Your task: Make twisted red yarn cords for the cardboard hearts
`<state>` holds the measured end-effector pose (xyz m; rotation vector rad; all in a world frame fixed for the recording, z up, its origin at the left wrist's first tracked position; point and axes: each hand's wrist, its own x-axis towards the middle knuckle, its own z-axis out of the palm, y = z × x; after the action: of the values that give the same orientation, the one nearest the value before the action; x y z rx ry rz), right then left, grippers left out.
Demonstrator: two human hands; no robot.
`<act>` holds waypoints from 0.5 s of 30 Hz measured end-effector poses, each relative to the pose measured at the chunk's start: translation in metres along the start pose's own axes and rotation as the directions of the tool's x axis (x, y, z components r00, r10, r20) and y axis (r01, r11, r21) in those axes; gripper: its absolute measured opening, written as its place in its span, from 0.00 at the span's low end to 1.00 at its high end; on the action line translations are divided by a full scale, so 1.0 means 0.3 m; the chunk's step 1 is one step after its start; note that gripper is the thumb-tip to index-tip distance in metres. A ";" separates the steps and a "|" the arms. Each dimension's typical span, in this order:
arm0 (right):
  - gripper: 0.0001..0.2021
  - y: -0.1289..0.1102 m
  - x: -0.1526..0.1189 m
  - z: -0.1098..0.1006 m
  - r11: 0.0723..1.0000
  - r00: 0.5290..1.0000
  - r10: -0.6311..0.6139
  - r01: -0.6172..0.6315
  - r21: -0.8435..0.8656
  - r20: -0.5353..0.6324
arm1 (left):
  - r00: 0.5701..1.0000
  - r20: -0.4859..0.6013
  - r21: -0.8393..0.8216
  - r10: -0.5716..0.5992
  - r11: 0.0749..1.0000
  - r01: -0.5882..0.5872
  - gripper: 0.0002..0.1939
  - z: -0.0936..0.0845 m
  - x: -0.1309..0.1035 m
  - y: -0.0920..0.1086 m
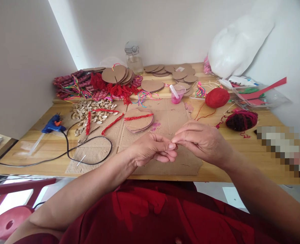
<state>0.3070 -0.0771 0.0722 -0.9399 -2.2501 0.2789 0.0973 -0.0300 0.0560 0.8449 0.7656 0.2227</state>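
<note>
A person in a dark red patterned garment (144, 206) works with fingertips meeting above a cardboard sheet (185, 166) on a wooden tabletop (251, 156). The left hand (151, 149) and the right hand (203, 142) each show a narrow grip, thumb pinched toward the fingers; whether anything small is caught between them cannot be told. Just beyond the left hand, a stack of cardboard discs (139, 126) rests on the sheet, a red yarn braid (139, 117) lying across its top. Three more red braids (113, 124) lie to the left, around a heap of peanut shells (99, 115), near a blue glue gun (52, 125). A ball of red yarn (217, 98) sits beyond the right hand, and a pink-stained cup (176, 98) stands at the sheet's far edge.
</note>
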 end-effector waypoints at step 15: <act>0.07 0.064 -0.004 0.049 0.991 0.966 0.130 -0.126 0.032 -0.224 | 0.960 -0.058 -0.153 0.275 0.947 -0.281 0.14 -0.048 -0.123 0.006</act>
<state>0.3086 -0.0632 0.0523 -1.0549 -1.9807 0.2361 0.0611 -0.0376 0.0705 0.7957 0.6500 0.5454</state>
